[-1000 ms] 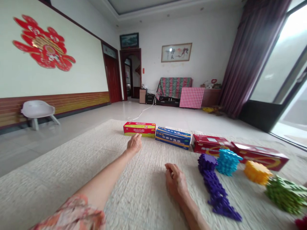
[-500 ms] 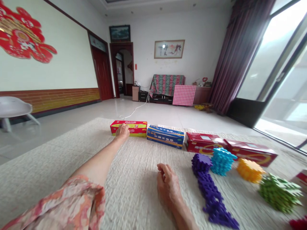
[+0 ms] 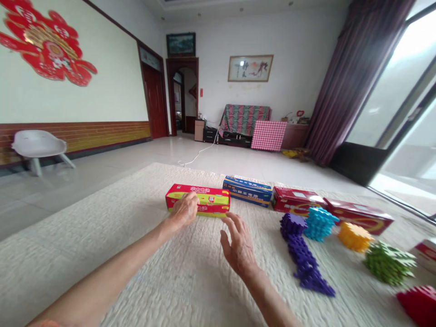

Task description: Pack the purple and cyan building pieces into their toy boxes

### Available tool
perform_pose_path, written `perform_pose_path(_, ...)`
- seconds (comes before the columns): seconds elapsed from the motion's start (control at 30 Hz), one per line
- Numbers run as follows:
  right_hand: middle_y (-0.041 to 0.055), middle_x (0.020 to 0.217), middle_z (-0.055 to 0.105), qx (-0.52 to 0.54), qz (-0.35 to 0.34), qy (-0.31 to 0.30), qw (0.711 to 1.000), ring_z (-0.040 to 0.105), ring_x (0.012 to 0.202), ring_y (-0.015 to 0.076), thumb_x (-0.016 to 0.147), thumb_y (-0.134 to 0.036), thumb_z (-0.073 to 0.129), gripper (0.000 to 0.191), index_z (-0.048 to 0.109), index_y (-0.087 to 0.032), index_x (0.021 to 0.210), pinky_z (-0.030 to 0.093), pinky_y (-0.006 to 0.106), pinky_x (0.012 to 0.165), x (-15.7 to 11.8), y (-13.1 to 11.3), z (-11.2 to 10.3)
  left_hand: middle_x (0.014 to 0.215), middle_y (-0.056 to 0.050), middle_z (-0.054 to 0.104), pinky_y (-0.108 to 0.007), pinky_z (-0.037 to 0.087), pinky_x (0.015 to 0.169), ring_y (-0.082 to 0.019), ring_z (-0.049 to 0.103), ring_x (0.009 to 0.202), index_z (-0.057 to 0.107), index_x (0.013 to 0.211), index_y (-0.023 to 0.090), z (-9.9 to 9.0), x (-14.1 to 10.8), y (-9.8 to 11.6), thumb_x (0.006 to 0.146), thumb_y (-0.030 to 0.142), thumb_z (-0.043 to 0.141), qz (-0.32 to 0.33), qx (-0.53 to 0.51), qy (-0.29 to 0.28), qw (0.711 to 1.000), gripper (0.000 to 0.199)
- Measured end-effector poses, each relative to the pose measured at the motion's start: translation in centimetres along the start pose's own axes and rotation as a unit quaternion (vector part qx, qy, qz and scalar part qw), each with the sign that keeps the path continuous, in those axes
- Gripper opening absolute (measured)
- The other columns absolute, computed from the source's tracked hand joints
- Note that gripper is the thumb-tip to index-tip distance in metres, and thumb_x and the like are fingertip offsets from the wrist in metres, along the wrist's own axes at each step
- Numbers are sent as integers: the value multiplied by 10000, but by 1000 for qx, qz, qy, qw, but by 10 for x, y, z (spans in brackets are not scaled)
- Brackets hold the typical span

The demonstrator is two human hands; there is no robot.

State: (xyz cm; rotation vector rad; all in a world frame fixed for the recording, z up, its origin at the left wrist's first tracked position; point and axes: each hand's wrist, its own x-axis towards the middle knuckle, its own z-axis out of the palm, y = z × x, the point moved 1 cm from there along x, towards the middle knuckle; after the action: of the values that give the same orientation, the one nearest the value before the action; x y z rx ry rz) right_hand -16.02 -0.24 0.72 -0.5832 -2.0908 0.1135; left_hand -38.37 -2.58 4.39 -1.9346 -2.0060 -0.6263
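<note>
My left hand (image 3: 186, 210) is closed on the near side of a long red and yellow battery box (image 3: 213, 196), its fingers bent against the front face. Part of that box is hidden behind the hand. My right hand (image 3: 239, 245) is open just in front of the box's right end, fingers apart and holding nothing. Behind and to the right of the held box lies a blue battery box (image 3: 247, 190). Two dark red boxes, a left one (image 3: 298, 200) and a right one (image 3: 359, 215), continue the row.
Purple interlocking pieces (image 3: 308, 263) trail across the cream mat (image 3: 143, 263). Stacks of blue (image 3: 320, 224), yellow (image 3: 355, 236), green (image 3: 390, 262) and red pieces (image 3: 418, 305) stand at right. A white chair (image 3: 41, 144) is at far left.
My left hand has drawn the red and yellow box nearer, out of line with the blue one. My right hand has opened and moved towards the box. The view has turned slightly left.
</note>
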Motion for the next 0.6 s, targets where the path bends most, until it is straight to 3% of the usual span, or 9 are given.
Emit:
perform_pose_path(0.13, 110, 1231, 560, -39, 37, -30, 998, 476, 1173, 253, 867, -176, 474, 247, 586, -199, 1086, 375, 445, 981, 11, -30, -25, 930, -61, 598, -319, 473, 864, -191, 557, 951, 594, 838, 194, -18, -49, 50, 845, 79, 398, 47, -37, 30, 998, 227)
perform_pose_path(0.27, 83, 1187, 613, -77, 124, -122, 982, 517, 1125, 258, 819, -211, 552, 180, 643, -225, 974, 364, 437, 937, 13, -40, -59, 975, -82, 617, -350, 495, 864, -211, 564, 988, 603, 814, 188, -26, -80, 91, 841, 73, 437, 76, -64, 85, 991, 204)
perform_pose_path(0.43, 76, 1222, 601, -109, 193, -229, 948, 530, 1110, 282, 736, -220, 612, 233, 663, -246, 962, 378, 457, 883, 7, -33, -94, 1032, -91, 633, -373, 504, 880, -216, 582, 985, 613, 839, 182, -24, -100, 122, 855, 111, 464, 119, -113, 123, 979, 166)
perform_pose_path(0.6, 90, 1272, 555, -127, 202, -297, 924, 513, 1118, 312, 650, -319, 698, 414, 642, -265, 1056, 399, 447, 841, 0, -28, -114, 1097, -106, 625, -385, 486, 947, -222, 566, 1058, 625, 905, 169, -13, -114, 142, 874, 130, 462, 144, -150, 196, 958, 170)
